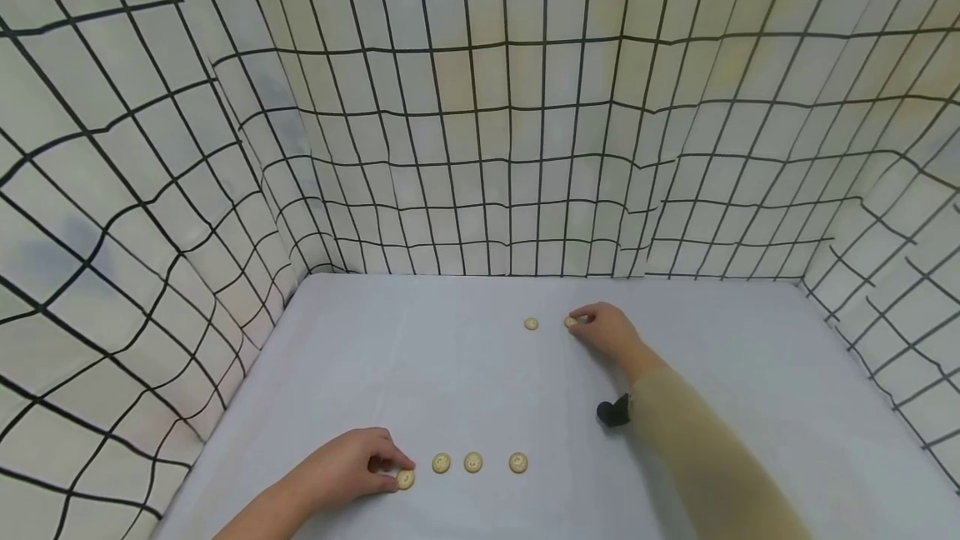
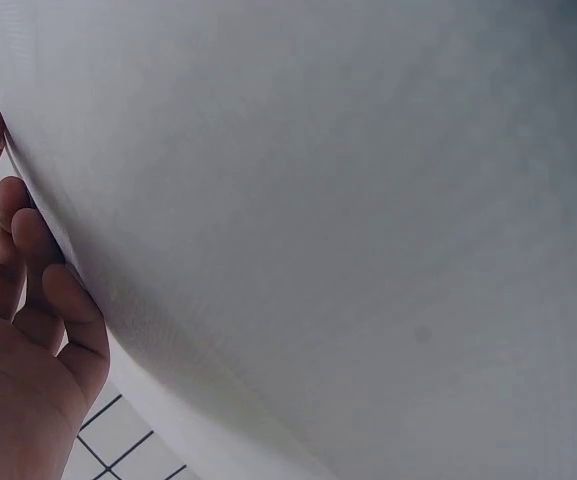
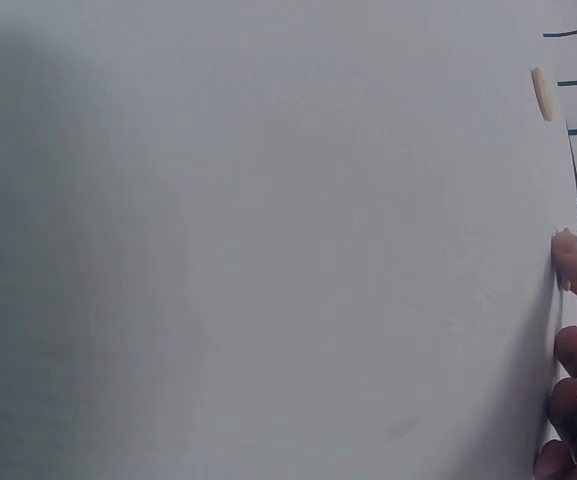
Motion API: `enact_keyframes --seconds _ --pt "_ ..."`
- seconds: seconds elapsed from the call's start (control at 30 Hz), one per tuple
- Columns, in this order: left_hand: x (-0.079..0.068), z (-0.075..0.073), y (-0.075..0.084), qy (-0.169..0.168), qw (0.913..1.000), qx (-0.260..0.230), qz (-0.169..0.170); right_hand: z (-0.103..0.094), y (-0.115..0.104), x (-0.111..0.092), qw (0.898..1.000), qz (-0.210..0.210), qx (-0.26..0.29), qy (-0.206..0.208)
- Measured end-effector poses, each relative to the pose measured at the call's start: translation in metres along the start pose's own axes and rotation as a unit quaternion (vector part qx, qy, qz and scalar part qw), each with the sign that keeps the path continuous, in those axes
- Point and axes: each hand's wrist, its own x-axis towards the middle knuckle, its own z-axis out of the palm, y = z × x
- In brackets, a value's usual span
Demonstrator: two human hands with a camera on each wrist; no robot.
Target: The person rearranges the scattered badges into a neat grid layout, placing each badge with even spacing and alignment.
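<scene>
My left hand (image 1: 347, 469) is at the near left of the white table, with thumb and finger pinching the edge of a pale yellow, button-like disc (image 1: 406, 479). To its right, three similar discs lie in a loose row: one close by (image 1: 441, 463), one in the middle (image 1: 472, 462) and one farther right (image 1: 518, 462). Toward the far edge my right hand (image 1: 606, 330) pinches another pale disc (image 1: 570, 322), partly covered by the fingers. Left of that hand lies a single disc (image 1: 531, 323), seen edge-on in the right wrist view (image 3: 541, 94). Small dark marks show on the discs' faces.
White walls with a black grid (image 1: 480, 132) rise behind and on both sides of the white tabletop (image 1: 420, 365). A small black device (image 1: 613, 412) sticks out at the right sleeve (image 1: 697, 448).
</scene>
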Motion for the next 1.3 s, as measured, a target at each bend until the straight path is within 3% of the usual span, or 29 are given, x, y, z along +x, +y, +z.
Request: enact_keyframes --seconds 0.33,0.77,1.3 --pt "-0.003 -0.002 -0.003 0.002 1.0 0.005 0.006 -0.001 -0.008 -0.002 1.0 0.002 0.007 -0.015" --pt "-0.001 0.0 -0.003 0.005 1.0 0.001 0.005 0.001 -0.002 -0.002 1.0 0.008 -0.008 -0.017" --pt "0.002 0.0 -0.002 -0.005 0.9999 0.005 -0.016 -0.004 0.006 -0.015 0.996 -0.082 -0.035 0.008"
